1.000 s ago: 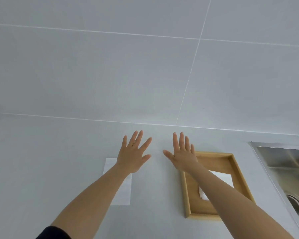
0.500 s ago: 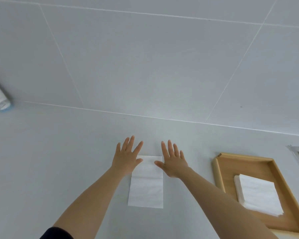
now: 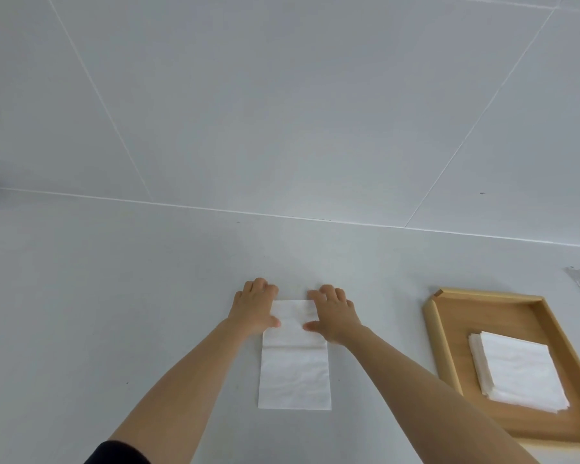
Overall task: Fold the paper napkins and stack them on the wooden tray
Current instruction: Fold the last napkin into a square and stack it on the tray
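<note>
Grey counter (image 3: 148,296) — both hands' (image 3: 253,308) curled grip pinches the napkin's (image 3: 294,366) far edge.

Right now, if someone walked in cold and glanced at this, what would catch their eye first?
Most likely the two hands: the left hand and right hand rest on the far corners of a white paper napkin lying long and flat on the pale countertop, centre frame. Next, the wooden tray at the right, holding a stack of folded napkins.
</note>
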Demonstrator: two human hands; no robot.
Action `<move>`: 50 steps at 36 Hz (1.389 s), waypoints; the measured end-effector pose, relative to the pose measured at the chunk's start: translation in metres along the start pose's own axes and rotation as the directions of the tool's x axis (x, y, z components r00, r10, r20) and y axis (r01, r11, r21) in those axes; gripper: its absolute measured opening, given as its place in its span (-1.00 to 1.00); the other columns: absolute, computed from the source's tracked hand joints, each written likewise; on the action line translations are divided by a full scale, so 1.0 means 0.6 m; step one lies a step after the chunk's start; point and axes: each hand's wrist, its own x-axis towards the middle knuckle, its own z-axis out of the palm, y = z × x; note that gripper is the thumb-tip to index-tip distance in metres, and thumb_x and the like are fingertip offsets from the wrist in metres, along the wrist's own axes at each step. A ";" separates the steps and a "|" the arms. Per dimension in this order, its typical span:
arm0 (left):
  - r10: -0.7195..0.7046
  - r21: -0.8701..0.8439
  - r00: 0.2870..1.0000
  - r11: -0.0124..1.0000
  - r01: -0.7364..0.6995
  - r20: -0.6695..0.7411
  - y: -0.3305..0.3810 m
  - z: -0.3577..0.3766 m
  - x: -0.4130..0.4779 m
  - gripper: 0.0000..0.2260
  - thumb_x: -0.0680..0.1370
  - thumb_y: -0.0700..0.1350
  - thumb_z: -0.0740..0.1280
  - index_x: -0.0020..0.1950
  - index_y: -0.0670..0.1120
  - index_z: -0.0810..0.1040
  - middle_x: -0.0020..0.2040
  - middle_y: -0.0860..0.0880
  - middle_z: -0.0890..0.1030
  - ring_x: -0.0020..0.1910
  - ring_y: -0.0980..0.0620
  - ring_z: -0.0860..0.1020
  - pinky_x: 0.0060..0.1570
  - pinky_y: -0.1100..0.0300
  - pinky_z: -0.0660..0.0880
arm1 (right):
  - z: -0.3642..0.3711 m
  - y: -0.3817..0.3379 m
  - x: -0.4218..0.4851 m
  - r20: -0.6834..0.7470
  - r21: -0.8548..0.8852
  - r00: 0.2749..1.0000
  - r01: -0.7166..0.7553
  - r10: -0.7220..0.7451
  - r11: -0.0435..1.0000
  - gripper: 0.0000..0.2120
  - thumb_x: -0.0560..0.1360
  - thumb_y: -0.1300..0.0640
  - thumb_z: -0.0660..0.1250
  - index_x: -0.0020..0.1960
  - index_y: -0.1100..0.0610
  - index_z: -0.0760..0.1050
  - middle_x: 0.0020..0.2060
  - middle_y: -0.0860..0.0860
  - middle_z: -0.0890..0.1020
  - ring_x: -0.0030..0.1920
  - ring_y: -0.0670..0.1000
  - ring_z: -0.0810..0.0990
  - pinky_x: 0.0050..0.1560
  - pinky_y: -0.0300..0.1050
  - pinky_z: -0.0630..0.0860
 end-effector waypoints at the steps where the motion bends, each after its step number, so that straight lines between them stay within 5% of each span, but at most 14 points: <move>1: 0.000 -0.008 1.000 1.000 0.000 0.003 0.001 -0.001 0.003 -0.48 0.44 -0.06 0.38 0.34 -0.12 0.29 0.35 -0.10 0.30 0.35 -0.10 0.25 0.30 0.08 0.26 | -0.002 -0.001 0.003 -0.011 -0.006 1.000 0.002 -0.002 1.000 -0.44 0.48 -0.01 0.31 0.39 0.10 0.20 0.37 0.09 0.26 0.39 0.14 0.19 0.36 -0.02 0.23; 8: 0.012 0.013 0.999 1.000 -0.013 0.030 0.010 -0.001 0.010 -0.75 0.45 -0.12 0.36 0.12 -0.11 0.52 0.22 -0.09 0.42 0.26 -0.08 0.34 0.23 0.07 0.27 | -0.005 -0.007 0.011 -0.001 0.024 1.000 -0.025 0.025 0.999 -0.50 0.44 0.05 0.37 0.30 0.16 0.30 0.23 0.10 0.44 0.28 0.13 0.32 0.27 -0.03 0.33; 11: -0.010 -0.012 1.000 1.000 0.011 0.017 0.012 -0.001 0.008 -0.85 0.45 -0.16 0.36 0.01 -0.08 0.55 0.02 -0.02 0.47 0.14 -0.06 0.43 0.17 0.07 0.27 | -0.005 -0.005 0.009 0.002 0.058 0.999 -0.037 0.037 0.998 -0.55 0.45 0.10 0.36 0.29 0.18 0.34 0.24 0.11 0.42 0.28 0.12 0.32 0.26 -0.04 0.35; 15: -0.046 -0.139 0.999 0.989 0.043 -0.017 0.012 0.001 0.000 -0.71 0.41 -0.29 0.27 -0.33 0.04 0.26 -0.35 0.11 0.32 -0.16 -0.02 0.38 -0.04 0.17 0.15 | -0.012 -0.001 0.003 -0.029 0.170 0.999 -0.025 0.031 0.985 -0.76 0.47 0.24 0.28 0.14 0.20 0.43 0.14 0.12 0.50 0.10 0.09 0.43 0.03 -0.08 0.40; 18: -0.060 -0.199 0.997 0.979 0.050 -0.044 0.015 -0.003 -0.007 -0.77 0.43 -0.30 0.25 -0.13 -0.01 0.28 -0.19 0.04 0.43 -0.14 -0.05 0.40 -0.03 0.19 0.17 | -0.021 0.002 -0.007 -0.075 0.263 0.996 -0.022 0.043 0.965 -0.85 0.48 0.29 0.19 0.02 0.20 0.46 0.02 0.14 0.57 -0.12 0.03 0.42 -0.15 -0.13 0.36; 22: -0.054 -0.245 0.996 0.969 0.036 -0.065 0.022 -0.016 -0.021 -0.71 0.45 -0.28 0.25 0.14 -0.07 0.42 0.08 -0.04 0.54 0.10 -0.09 0.49 0.11 0.12 0.26 | -0.034 0.004 -0.021 -0.135 0.311 0.990 0.010 0.034 0.951 -0.82 0.48 0.31 0.16 0.03 0.25 0.48 0.02 0.16 0.61 -0.14 0.03 0.44 -0.16 -0.13 0.38; 24: -0.054 -0.241 0.994 0.970 0.030 -0.095 0.026 -0.022 -0.031 -0.76 0.44 -0.27 0.23 0.07 -0.08 0.49 -0.02 0.00 0.57 0.09 -0.09 0.49 0.09 0.12 0.26 | -0.040 0.004 -0.029 -0.153 0.327 0.988 0.028 0.024 0.945 -0.84 0.49 0.30 0.16 0.00 0.24 0.48 -0.07 0.14 0.58 -0.14 0.03 0.44 -0.16 -0.14 0.38; 27: -0.072 -0.276 0.988 0.961 0.031 -0.140 0.030 -0.028 -0.045 -0.82 0.42 -0.26 0.21 -0.32 -0.01 0.39 -0.34 0.10 0.43 -0.16 -0.05 0.43 -0.07 0.17 0.21 | -0.044 0.002 -0.043 -0.186 0.345 0.983 0.065 0.000 0.936 -0.86 0.49 0.31 0.16 -0.04 0.23 0.48 -0.16 0.03 0.49 -0.15 0.03 0.44 -0.17 -0.15 0.37; 35: -0.036 -0.372 0.983 0.928 -0.034 -0.180 0.029 -0.025 -0.093 -0.76 0.42 -0.24 0.24 -0.39 0.02 0.36 -0.37 0.11 0.44 -0.22 -0.01 0.43 -0.25 0.21 0.29 | -0.033 -0.005 -0.084 -0.202 0.320 0.978 0.122 -0.058 0.940 -0.84 0.48 0.31 0.16 -0.02 0.25 0.49 -0.17 0.02 0.48 -0.16 0.03 0.43 -0.18 -0.14 0.37; 39: -0.013 -0.384 0.985 0.922 -0.054 -0.169 0.017 -0.013 -0.119 -0.71 0.42 -0.22 0.28 -0.42 0.10 0.37 -0.33 0.11 0.48 -0.17 -0.01 0.50 -0.10 0.13 0.40 | -0.019 -0.005 -0.103 -0.158 0.281 0.981 0.152 -0.110 0.948 -0.84 0.48 0.29 0.17 0.00 0.24 0.50 -0.11 0.10 0.55 -0.15 0.02 0.44 -0.17 -0.14 0.37; 43: -0.031 -0.335 0.991 0.942 -0.016 -0.133 0.013 0.003 -0.138 -0.91 0.45 -0.18 0.30 -0.23 -0.02 0.55 -0.20 0.07 0.53 -0.11 0.06 0.48 -0.03 0.22 0.29 | -0.005 -0.004 -0.118 -0.112 0.292 0.981 0.185 -0.159 0.938 -0.86 0.48 0.26 0.21 -0.03 0.24 0.52 -0.15 0.07 0.54 -0.15 0.02 0.46 -0.14 -0.13 0.40; 50: -0.074 -0.221 0.997 0.973 0.070 -0.007 0.007 0.018 -0.157 -0.80 0.46 -0.14 0.36 0.06 -0.13 0.62 0.18 -0.03 0.60 0.20 -0.02 0.51 0.22 0.12 0.29 | 0.019 -0.007 -0.128 0.066 0.217 0.979 0.175 -0.194 0.960 -0.84 0.49 0.26 0.24 0.01 0.24 0.56 -0.12 0.03 0.50 -0.12 0.01 0.45 -0.11 -0.16 0.39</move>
